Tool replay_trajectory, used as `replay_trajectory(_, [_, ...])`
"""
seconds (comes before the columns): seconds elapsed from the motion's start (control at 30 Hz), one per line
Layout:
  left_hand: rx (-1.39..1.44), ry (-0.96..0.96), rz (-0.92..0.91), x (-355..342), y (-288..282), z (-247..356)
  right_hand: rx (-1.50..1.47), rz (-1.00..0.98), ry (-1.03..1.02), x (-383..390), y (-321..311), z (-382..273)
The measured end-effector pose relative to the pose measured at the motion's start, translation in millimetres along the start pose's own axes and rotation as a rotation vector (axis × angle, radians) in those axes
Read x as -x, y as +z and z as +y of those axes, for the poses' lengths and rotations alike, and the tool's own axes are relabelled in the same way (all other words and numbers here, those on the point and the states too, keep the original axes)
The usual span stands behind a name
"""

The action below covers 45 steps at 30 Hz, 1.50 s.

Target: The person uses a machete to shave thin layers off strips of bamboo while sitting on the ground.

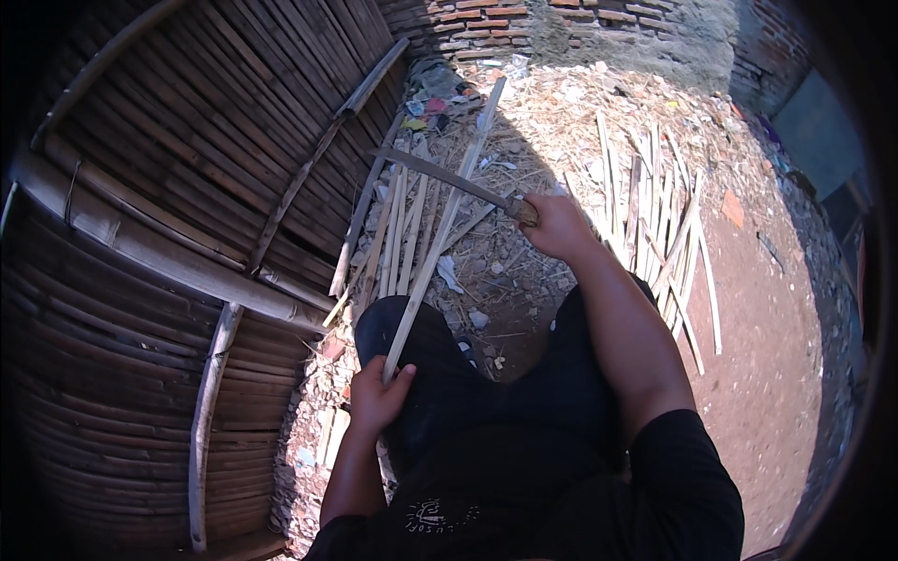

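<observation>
My left hand [379, 393] is closed round the near end of a long pale bamboo strip [432, 262], above my left thigh. The strip slants up and away, its far end over the littered ground. In my right hand [558, 227] is the handle of a machete [444, 175], its long flat blade pointing left. The blade crosses the strip about midway along its far half; whether it touches the strip I cannot tell. Several more bamboo strips [402, 234] lie on the ground by my left knee, partly behind the held one.
A slatted bamboo wall [215, 122] with pole supports stands close on my left. To the right, a loose pile of bamboo strips [664, 224] lies partly in sunlight. Beyond are scattered rubbish and shavings [580, 103], then a brick wall [486, 23].
</observation>
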<state>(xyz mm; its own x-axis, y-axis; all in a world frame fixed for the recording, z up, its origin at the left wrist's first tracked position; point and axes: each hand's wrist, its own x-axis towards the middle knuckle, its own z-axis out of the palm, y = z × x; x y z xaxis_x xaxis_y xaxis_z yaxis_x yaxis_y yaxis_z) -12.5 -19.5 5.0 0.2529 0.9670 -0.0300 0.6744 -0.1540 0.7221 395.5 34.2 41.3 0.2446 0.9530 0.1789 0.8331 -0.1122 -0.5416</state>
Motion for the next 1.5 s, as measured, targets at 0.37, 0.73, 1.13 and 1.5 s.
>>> replay_trajectory(0.37, [-0.212,0.174,0.290,33.3,-79.3,-18.1,-0.017,0.071,-0.247,-6.2,3.9,-2.7])
replay_trajectory(0.73, [-0.343,0.280,0.364,23.1,-69.0,-18.8,0.105,0.009,-0.472,5.9,0.8,-15.2])
replay_trajectory(1.13, [-0.114,0.260,0.204,36.3,-67.3,-31.5,-0.083,0.052,-0.344,1.5,-3.8,-9.4])
replay_trajectory(1.5, [-0.079,0.149,0.176,36.9,-65.7,-24.5,0.122,-0.058,-0.565,18.7,-6.9,-45.5])
